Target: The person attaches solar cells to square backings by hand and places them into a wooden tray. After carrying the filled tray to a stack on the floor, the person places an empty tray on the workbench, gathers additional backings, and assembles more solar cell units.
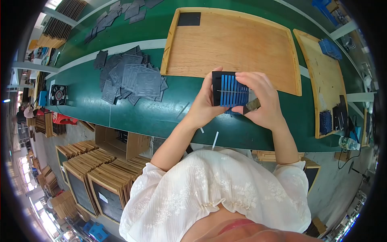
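Above the green bench, just in front of the wooden tray [229,44], both hands grip a blue slatted piece [231,90] with a black strip along its left side. My left hand [206,101] is closed round the left edge, thumb along the bottom. Fingers of my right hand [264,97] lie over the top right corner, and its thumb presses from below. A small olive-brown block [252,105] shows by the right thumb; what it is I cannot tell. A thin pale line crosses the slats.
A heap of dark grey square sheets [133,78] lies left on the green bench [153,117]. The wooden tray holds one black plate [189,19] in its corner. A second wooden tray [322,72] at right carries blue pieces [330,49]. Framed boards [100,173] stand below left.
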`<action>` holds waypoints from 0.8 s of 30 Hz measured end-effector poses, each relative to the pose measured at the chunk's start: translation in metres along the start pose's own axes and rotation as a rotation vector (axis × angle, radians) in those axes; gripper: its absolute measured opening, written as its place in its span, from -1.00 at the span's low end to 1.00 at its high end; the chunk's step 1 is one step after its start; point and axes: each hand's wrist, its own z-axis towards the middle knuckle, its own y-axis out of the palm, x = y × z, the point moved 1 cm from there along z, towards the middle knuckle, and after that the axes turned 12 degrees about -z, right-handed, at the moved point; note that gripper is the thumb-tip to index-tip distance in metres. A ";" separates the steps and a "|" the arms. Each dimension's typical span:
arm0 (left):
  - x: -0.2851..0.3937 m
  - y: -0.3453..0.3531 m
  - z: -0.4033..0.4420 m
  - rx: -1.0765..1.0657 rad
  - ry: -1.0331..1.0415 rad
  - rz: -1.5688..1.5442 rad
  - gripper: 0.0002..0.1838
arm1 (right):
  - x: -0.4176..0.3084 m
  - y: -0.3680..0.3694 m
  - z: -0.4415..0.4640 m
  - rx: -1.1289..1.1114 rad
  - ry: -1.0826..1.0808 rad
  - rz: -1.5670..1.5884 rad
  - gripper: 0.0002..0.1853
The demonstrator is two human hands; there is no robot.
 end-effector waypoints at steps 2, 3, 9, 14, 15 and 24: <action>0.000 -0.002 0.000 -0.008 -0.004 0.011 0.10 | 0.000 0.004 0.000 -0.001 0.002 -0.005 -0.22; 0.000 -0.003 0.000 -0.007 -0.002 0.007 0.10 | 0.001 0.005 0.000 0.001 0.001 -0.006 -0.22; -0.003 -0.003 0.001 -0.008 0.002 -0.004 0.10 | 0.003 0.010 -0.001 0.007 -0.006 -0.039 -0.23; -0.005 -0.004 0.002 -0.009 -0.003 -0.012 0.11 | 0.003 0.011 -0.001 0.008 -0.008 -0.059 -0.24; -0.005 -0.004 0.002 -0.008 -0.004 -0.016 0.11 | 0.003 0.011 -0.001 0.009 -0.007 -0.062 -0.24; -0.005 -0.002 0.002 0.016 -0.022 -0.009 0.12 | 0.001 0.010 -0.002 0.000 -0.002 -0.097 -0.22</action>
